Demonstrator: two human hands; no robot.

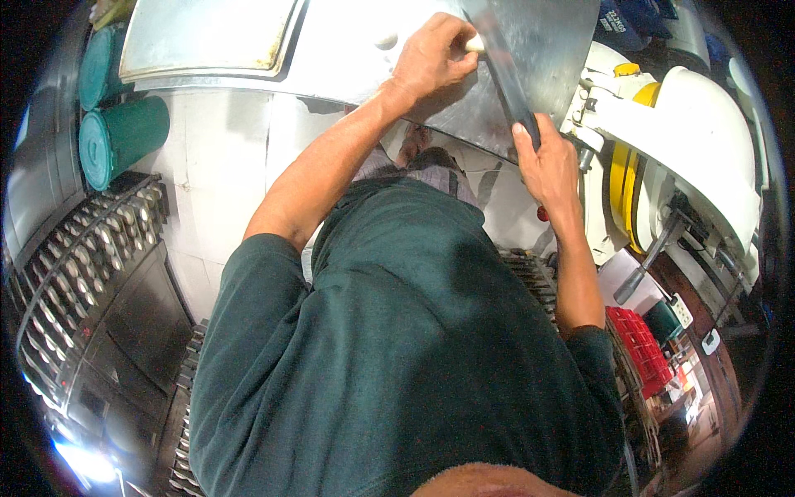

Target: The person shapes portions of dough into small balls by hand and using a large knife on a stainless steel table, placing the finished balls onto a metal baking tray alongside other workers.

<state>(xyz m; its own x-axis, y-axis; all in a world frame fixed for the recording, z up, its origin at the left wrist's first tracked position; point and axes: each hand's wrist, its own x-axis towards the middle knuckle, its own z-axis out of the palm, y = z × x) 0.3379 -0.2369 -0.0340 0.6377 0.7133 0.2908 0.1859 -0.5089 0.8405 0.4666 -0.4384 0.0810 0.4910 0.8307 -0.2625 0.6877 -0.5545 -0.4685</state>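
Observation:
My left hand (432,65) is closed over the metal table (344,50), its fingertips pinching a small pale piece of dough (474,43). Wrapped around a dark handle, my right hand (546,166) grips a long knife (507,79). The knife slants up and to the left, and its blade lies right beside the pale piece; whether it touches is hard to see. A second pale lump of dough (385,40) sits on the table to the left of my left hand.
A light tray (207,37) with a worn rim lies on the table's left part. Green lidded bins (124,141) and a rack with several rows of pale items (91,265) stand left. At right are a white and yellow machine (696,141) and a red crate (639,352).

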